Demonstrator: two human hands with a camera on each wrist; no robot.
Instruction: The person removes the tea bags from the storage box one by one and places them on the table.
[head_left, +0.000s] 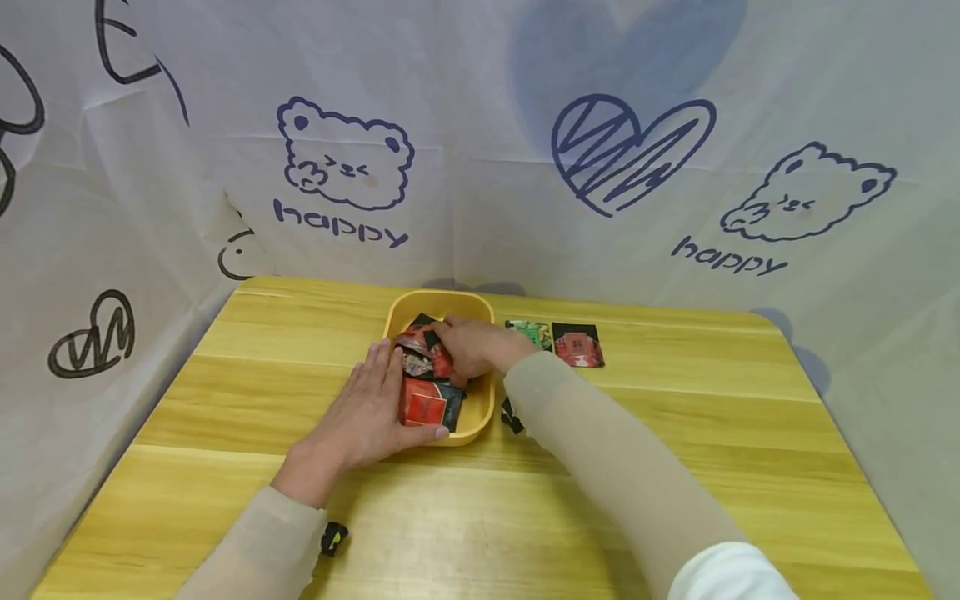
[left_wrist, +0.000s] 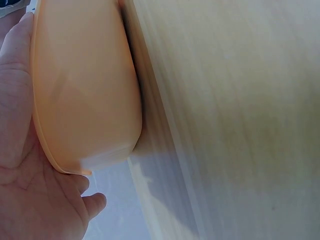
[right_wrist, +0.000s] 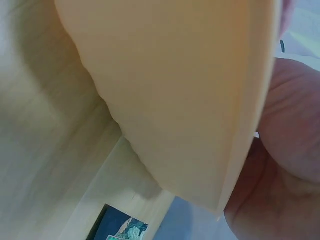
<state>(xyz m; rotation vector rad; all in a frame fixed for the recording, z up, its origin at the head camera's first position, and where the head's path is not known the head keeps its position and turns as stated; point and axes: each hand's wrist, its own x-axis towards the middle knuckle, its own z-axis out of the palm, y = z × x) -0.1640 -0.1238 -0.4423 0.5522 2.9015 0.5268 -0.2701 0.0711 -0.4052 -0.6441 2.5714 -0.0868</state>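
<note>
A yellow plastic bin (head_left: 480,421) stands on the wooden table and holds several small red and black sachets (head_left: 426,408). My left hand (head_left: 363,417) rests along the bin's left rim with its fingers straight and its thumb across the near corner. In the left wrist view, that palm lies against the rim. My right hand (head_left: 472,346) reaches over the right rim into the bin. Its fingers pinch a red-and-black sachet (head_left: 440,357) near the middle; the fingertips are partly hidden. The right wrist view shows mostly the bin's outer wall (right_wrist: 175,100).
Right of the bin, a green sachet (head_left: 531,333) and a dark red sachet (head_left: 578,345) lie side by side on the table (head_left: 465,517). A white cloth with drawings (head_left: 480,167) hangs behind the far edge. A small black device (head_left: 333,538) sits at my left wrist.
</note>
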